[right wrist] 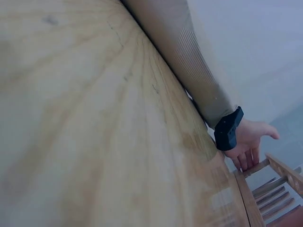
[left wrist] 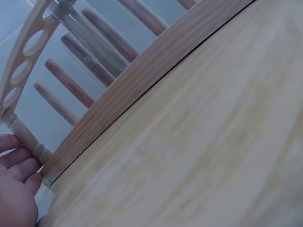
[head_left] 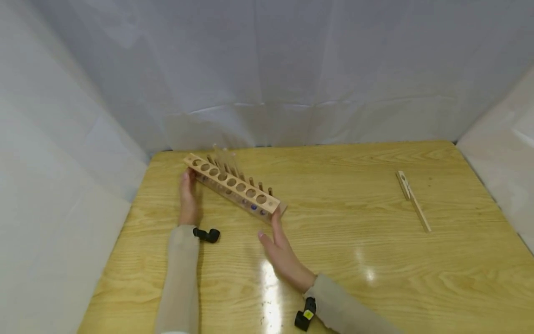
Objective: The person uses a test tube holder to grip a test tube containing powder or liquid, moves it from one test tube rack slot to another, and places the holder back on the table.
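Touching opposite ends of the wooden rack (head_left: 236,184), the left hand (head_left: 189,197) and the right hand (head_left: 285,257) flank it on the left-centre part of the tabletop (head_left: 359,185). The rack lies diagonally, left end farther from the person and right end nearer.

Left hand: the fingers (left wrist: 21,168) lie close together, slightly bent, with their tips against the turned post (left wrist: 26,135) and the adjoining end of the base (left wrist: 118,92). The right wrist view shows the left thumb (right wrist: 270,131) extended, well apart from these fingers.

Right hand: the index finger (head_left: 278,229) is straight, its tip at the near right corner of the rack. The right thumb (head_left: 267,241) is spread wide of it and clear of the wood. The remaining right fingers are hidden; their position cannot be told.

Rack details: the top rail has eight round holes in one row. Upright pegs (left wrist: 71,82) stand along the rear. A clear tube (left wrist: 92,38) stands among them; further tubes in the head view are too blurred to count. Blue spots (head_left: 254,207) show below the rail near the right end.

Right side of the tabletop: a wooden clamp (head_left: 419,211) lies well apart from both hands.
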The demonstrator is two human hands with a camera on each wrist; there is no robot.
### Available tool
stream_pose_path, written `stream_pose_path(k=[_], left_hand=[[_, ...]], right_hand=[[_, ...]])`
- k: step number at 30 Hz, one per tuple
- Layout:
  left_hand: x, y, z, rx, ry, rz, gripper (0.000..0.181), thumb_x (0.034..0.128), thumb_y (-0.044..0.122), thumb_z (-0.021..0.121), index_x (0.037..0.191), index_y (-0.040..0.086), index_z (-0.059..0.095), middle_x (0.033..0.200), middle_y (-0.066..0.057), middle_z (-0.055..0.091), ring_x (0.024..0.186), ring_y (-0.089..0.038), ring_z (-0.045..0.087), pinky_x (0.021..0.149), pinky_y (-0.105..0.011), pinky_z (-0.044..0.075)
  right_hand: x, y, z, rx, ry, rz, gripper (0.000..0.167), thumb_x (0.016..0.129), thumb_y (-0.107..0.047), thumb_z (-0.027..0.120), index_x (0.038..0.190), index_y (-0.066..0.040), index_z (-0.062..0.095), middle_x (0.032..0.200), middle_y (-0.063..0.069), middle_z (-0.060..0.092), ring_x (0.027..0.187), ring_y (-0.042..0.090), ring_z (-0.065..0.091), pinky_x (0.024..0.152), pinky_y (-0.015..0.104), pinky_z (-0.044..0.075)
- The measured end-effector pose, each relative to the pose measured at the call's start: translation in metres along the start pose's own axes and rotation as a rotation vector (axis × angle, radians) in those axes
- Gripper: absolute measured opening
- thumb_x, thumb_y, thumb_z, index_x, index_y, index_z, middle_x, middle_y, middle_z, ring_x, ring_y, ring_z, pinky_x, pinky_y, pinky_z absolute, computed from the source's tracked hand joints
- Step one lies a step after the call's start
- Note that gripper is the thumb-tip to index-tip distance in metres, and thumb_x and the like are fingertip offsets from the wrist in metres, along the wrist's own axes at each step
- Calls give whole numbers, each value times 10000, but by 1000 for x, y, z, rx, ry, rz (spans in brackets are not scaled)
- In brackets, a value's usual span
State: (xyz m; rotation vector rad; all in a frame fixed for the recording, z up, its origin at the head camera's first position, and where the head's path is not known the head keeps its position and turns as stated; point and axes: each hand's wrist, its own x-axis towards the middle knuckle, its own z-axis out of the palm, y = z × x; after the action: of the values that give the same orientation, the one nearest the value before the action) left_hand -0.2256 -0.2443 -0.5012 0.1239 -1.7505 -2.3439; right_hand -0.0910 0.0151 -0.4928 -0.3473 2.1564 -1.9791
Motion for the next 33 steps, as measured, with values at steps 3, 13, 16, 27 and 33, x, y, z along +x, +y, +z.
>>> stream_pose_path(k=[3,13,16,27,33], left_hand=[[0,-1,2,-2,-8,39,636,1075,382,281,1568,-3,162,1631,-165,149,1512,-248,96,1217,-407,11],[-4,-4,9,-18,-2,108,643,1067,344,312,1536,-76,183,1591,-229,186,1501,-297,120,1218,-381,43],[-5,-6,10,1,4,125,633,1066,340,310,1526,-82,204,1569,-239,214,1493,-315,141,1217,-383,62],[-17,-3,17,15,6,5,615,1064,384,312,1560,30,227,1608,-128,220,1494,-228,146,1201,-492,20],[-22,-2,23,37,-23,-33,593,1064,382,295,1560,61,245,1613,-94,235,1493,-191,151,1176,-568,6]], right_hand=[[4,-2,-2,10,26,-42,792,1060,-186,427,1566,-184,-183,1626,-2,-221,1487,156,-131,1196,460,-34],[10,-3,-10,33,76,-64,859,1039,-147,475,1557,-270,-199,1629,31,-233,1487,188,-154,1185,518,-49],[13,-2,-15,29,103,-57,859,1038,-180,485,1562,-273,-189,1633,37,-220,1491,196,-147,1185,515,-51],[29,1,-46,138,125,-35,826,1051,-201,477,1577,-201,-160,1636,-26,-186,1490,143,-130,1201,444,-49],[37,10,-63,204,160,-80,784,1052,-180,454,1592,-206,-113,1661,2,-105,1498,108,-53,1212,416,2]])
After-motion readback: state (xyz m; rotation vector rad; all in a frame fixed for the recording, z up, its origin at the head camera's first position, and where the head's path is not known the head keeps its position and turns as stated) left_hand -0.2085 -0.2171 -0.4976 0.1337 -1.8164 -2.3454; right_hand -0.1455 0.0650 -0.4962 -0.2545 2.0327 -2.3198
